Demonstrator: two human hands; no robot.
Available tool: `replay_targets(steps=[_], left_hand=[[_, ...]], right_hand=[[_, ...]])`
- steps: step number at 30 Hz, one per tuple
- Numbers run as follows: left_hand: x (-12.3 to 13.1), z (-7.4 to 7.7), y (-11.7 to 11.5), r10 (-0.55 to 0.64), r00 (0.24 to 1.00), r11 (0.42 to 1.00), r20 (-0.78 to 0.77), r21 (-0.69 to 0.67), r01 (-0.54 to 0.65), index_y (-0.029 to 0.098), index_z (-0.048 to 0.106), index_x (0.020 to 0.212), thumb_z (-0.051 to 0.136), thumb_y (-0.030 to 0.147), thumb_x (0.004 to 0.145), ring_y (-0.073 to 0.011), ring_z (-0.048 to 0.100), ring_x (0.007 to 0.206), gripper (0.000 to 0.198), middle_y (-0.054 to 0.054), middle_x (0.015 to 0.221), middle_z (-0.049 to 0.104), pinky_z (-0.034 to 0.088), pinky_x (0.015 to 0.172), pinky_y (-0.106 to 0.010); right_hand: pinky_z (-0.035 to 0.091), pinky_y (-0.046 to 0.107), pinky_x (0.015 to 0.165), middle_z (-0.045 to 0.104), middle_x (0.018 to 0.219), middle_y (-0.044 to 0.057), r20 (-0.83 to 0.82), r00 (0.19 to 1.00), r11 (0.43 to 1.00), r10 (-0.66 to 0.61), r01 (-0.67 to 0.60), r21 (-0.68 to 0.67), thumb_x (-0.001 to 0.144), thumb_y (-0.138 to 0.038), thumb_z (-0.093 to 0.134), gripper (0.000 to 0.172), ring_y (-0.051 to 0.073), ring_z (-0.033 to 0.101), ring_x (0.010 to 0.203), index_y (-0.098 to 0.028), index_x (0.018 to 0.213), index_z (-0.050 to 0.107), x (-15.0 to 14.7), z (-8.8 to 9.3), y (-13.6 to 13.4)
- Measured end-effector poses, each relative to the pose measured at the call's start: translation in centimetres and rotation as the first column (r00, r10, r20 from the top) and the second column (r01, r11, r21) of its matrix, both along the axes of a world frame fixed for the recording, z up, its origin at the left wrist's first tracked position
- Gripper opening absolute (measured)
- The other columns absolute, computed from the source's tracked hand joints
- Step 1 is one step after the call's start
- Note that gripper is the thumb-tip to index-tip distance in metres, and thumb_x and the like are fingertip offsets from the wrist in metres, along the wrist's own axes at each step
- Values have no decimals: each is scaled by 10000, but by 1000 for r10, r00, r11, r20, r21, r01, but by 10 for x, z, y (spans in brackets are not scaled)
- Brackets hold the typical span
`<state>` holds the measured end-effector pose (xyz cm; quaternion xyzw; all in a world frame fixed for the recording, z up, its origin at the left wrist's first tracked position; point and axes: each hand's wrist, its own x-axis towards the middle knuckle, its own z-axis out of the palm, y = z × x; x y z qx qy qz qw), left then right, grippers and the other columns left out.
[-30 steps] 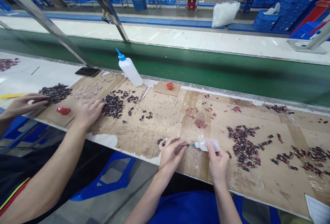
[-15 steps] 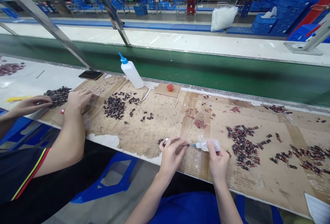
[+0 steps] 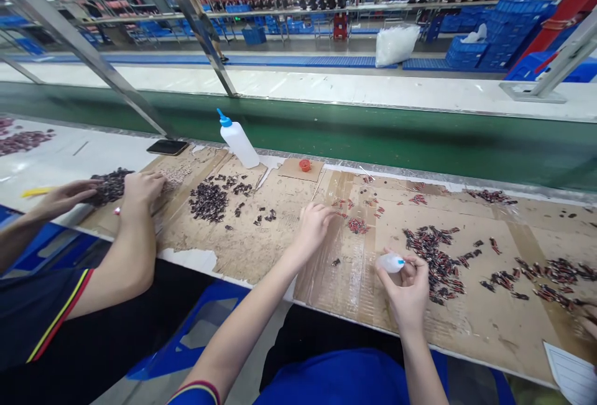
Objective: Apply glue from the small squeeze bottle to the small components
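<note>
My left hand reaches over the cardboard, its bent fingertips drawn together beside some small red pieces; whatever lies between them is hidden. In my right hand is a small translucent squeeze bottle with a blue tip, tilted so the tip points right. A single small dark part lies on the cardboard between my hands. Past the left fingertips is a little heap of red pieces. Just beyond the right hand spreads a pile of black-and-red parts.
A large white bottle with a blue nozzle and a red cap stand toward the back. Dark parts are heaped at left. A co-worker's hands work further left; another person's hand shows at the right edge.
My left hand has left the bottle tip and moved up to the red pieces. The dark part now lies on the cardboard. My right hand has turned the bottle's tip away from the left.
</note>
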<state>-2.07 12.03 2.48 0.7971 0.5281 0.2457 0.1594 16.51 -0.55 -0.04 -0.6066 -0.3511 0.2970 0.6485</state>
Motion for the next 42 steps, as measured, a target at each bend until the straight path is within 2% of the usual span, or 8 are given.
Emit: replay_targets(steps=[4, 8, 14, 21, 28, 34, 37, 42], left_hand=[[13, 1, 23, -124, 992, 992, -10, 3, 124, 211, 738, 896, 591, 102, 850, -228, 610, 947, 189, -62, 907, 721, 470, 860, -343], [11, 3, 23, -151, 989, 989, 0, 1, 151, 195, 744, 899, 555, 37, 830, -235, 624, 921, 255, -79, 879, 699, 488, 832, -337], [7, 15, -36, -152, 884, 968, 442, -114, 223, 203, 743, 888, 498, 99, 875, -184, 657, 877, 267, -71, 904, 709, 511, 840, -319], [10, 21, -113, 335, 558, 771, 760, -561, 301, 163, 742, 819, 724, 436, 755, -198, 691, 795, 281, -83, 837, 748, 547, 767, -303], [3, 21, -121, 523, 497, 581, 692, -716, 385, 147, 750, 810, 811, 480, 638, -195, 697, 759, 380, -75, 792, 752, 550, 769, -312], [7, -7, -114, 245, 799, 933, 550, -359, -39, 214, 753, 928, 656, 298, 826, -241, 647, 939, 163, -88, 959, 735, 525, 882, -402], [10, -24, -108, 219, 909, 975, 354, -114, -191, 232, 742, 925, 613, 171, 838, -253, 606, 977, 167, -80, 997, 712, 515, 885, -430], [8, -25, -104, 107, 927, 986, 358, -155, -54, 207, 719, 852, 554, 143, 877, -217, 657, 880, 178, -54, 880, 737, 555, 812, -362]], right_hand=[[494, 468, 926, 649, 1146, 142, 224, 966, 980, -126, 86, 180, 636, -278, 823, 675, 255, 637, 1072, -205, 1184, 435, -5, 8, -11], [549, 325, 676, 659, 915, 38, 457, 838, 866, -300, 38, 498, 696, -82, 761, 531, 176, 661, 798, -222, 1140, 504, -14, 17, -29], [573, 288, 578, 685, 887, 55, 667, 739, 899, -92, -226, 375, 792, -71, 699, 419, 173, 668, 754, -245, 1160, 595, -41, 24, -30], [591, 329, 679, 677, 875, 37, 733, 676, 829, 78, -453, 329, 864, -52, 592, 461, 176, 669, 812, -332, 1228, 630, -36, 16, -19], [590, 318, 627, 683, 831, 36, 719, 689, 808, 87, -471, 354, 890, -101, 575, 423, 192, 678, 789, -336, 1237, 637, -29, 6, -29], [586, 276, 623, 691, 782, 45, 481, 877, 954, 3, -147, 262, 854, -179, 657, 135, 161, 671, 693, -234, 920, 761, -39, 5, -22], [595, 309, 673, 707, 781, 78, 341, 940, 995, -1, -34, 98, 842, -307, 672, 159, 186, 680, 722, -178, 802, 757, -47, 4, -17], [599, 327, 671, 714, 798, 97, 113, 992, 998, 57, -53, -33, 811, -384, 679, 241, 200, 682, 730, -155, 781, 747, -60, 3, -11]])
